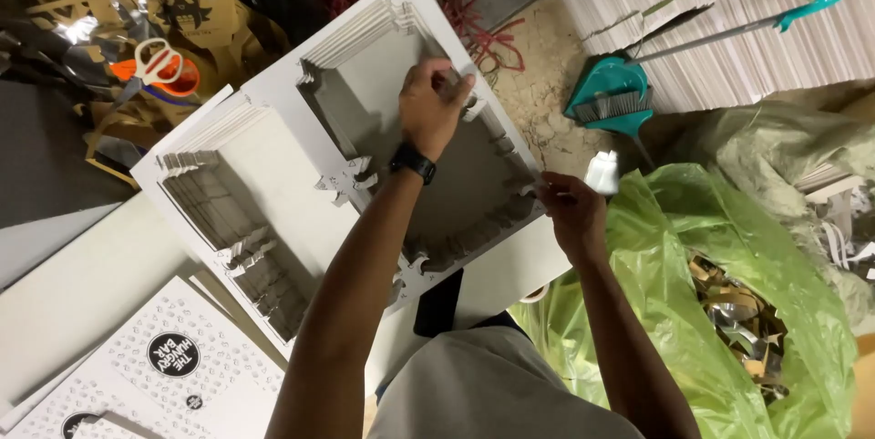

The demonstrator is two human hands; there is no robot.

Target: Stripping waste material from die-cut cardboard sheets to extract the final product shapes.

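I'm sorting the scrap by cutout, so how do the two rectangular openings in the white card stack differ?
The right opening has the left hand on its far edge and the right hand at its near corner; the left opening is untouched. The right opening lies nearer the green bag. Both show stepped, layered edges in the card stack.

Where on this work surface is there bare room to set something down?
Bare patch: the white table strip between the die-cut card stack and the printed sheets. Crowded: scrap and scissors upper left, green bag at right.
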